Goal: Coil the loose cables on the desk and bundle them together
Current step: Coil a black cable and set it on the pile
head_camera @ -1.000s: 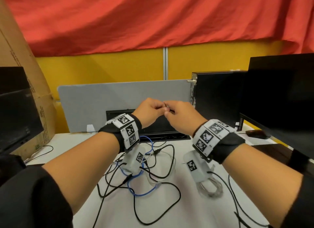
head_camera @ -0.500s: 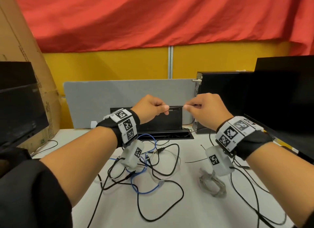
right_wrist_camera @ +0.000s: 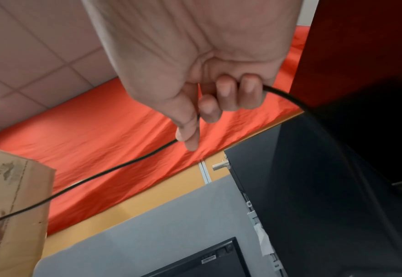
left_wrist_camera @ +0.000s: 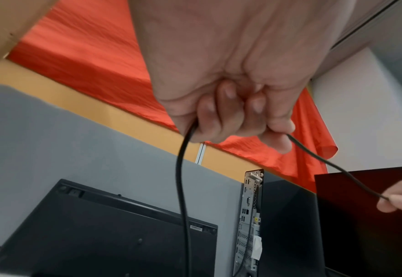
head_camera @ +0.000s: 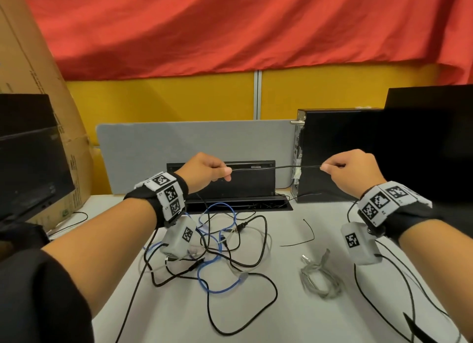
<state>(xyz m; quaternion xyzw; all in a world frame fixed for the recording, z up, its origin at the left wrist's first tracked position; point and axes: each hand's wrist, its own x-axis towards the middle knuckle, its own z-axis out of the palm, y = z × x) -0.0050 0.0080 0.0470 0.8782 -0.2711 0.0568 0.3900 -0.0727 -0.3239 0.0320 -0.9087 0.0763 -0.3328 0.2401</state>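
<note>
A thin black cable [head_camera: 276, 166] runs taut between both raised hands above the desk. My left hand [head_camera: 210, 169] grips it in a curled fist; in the left wrist view the black cable [left_wrist_camera: 182, 178] hangs down from my left hand [left_wrist_camera: 233, 116]. My right hand [head_camera: 345, 171] pinches the other end, and in the right wrist view the black cable [right_wrist_camera: 105, 172] leaves my right hand [right_wrist_camera: 207, 105] toward the left. On the desk below lies a tangle of black, blue and white cables [head_camera: 217, 245]. A grey coiled cable [head_camera: 320, 276] lies to its right.
A grey divider panel [head_camera: 153, 148] stands at the back of the white desk [head_camera: 281, 317]. A black computer case [head_camera: 332, 153] and a dark monitor [head_camera: 435, 138] stand at the right. Another monitor [head_camera: 28, 150] and a cardboard box [head_camera: 38, 73] are at the left. A short black wire [head_camera: 304, 235] lies mid-desk.
My hands started together and have pulled apart, the right one moving right, so the black cable now stretches straight between them.
</note>
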